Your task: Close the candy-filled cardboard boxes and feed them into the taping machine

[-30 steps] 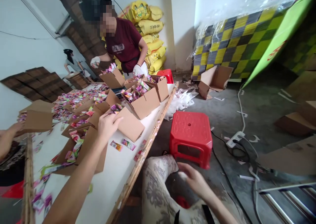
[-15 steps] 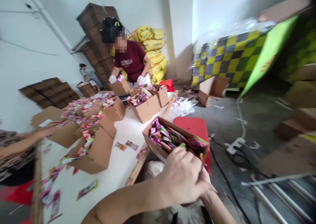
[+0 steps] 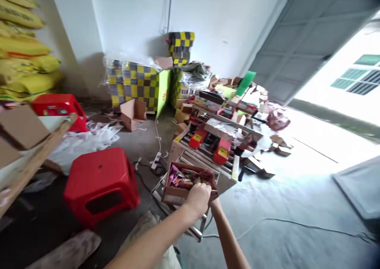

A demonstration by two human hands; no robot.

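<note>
An open cardboard box (image 3: 172, 196) filled with small pink, purple and green packets (image 3: 181, 178) is held out in front of me, over the end of a roller conveyor. My left hand (image 3: 199, 197) is closed on the box's near side, its knuckles by the rim. Close beside it, at the right end of the box, my right hand (image 3: 214, 202) grips from below; its fingers are mostly hidden by the box and the left hand. Some conveyor rollers (image 3: 194, 232) show beneath the box.
Beyond the box stands a sealing machine (image 3: 219, 142) with red parts. A red stool (image 3: 97, 178) is at left, beside the wooden table edge (image 3: 38, 154). Cables (image 3: 267, 219) cross the floor. Loose cardboard (image 3: 264, 170) lies by the machine.
My view has swung right, away from the packet-covered table and the co-worker. Both hands have carried the box past the red stool to the roller conveyor.
</note>
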